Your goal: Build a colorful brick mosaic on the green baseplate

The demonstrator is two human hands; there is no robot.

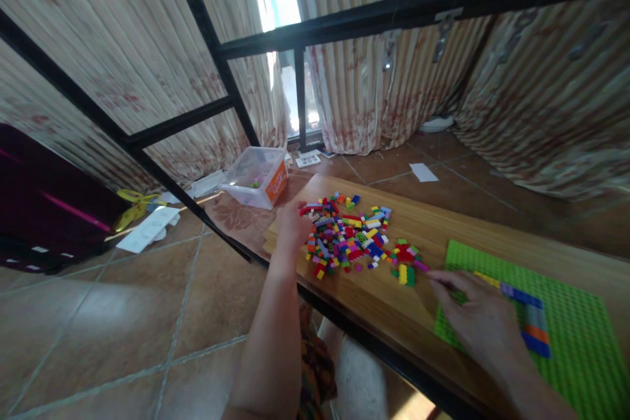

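Note:
A heap of small coloured toy bricks is spread over the wooden bench top. My left hand reaches to the heap's left edge, beside some red bricks; its fingers are blurred and partly hidden. My right hand is over the left part of a green studded baseplate, thumb and forefinger pinched at the end of a magenta brick. A smaller cluster of red, yellow and green bricks lies just left of those fingertips. On the baseplate, a row of yellow, purple, grey, orange and blue bricks bends round a corner.
A clear plastic tub with an orange label stands beyond the bench's left end. Black metal bars cross in front of the curtains. Papers and a yellow ribbon-like item lie on the tiled floor near a dark purple suitcase.

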